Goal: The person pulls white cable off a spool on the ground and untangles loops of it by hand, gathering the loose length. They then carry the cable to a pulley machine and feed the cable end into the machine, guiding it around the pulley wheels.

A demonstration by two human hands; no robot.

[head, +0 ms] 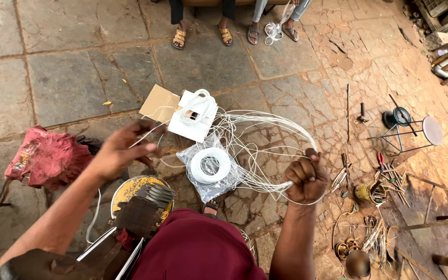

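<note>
Clenching looped white wire (265, 122), right hand (305, 179) fisted, left hand (125, 150) pinching strand.

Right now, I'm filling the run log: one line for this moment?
right hand: fist on white wire loops | left hand: pinching strand | wire spool: on ground

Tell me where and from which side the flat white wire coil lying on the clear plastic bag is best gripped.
Probably from above, pinching across the band of the white wire coil through its open centre. It lies flat on the clear plastic bag, so its rim faces up. The near-right edge looks best: loose strands from the right hand crowd the far side.
</note>
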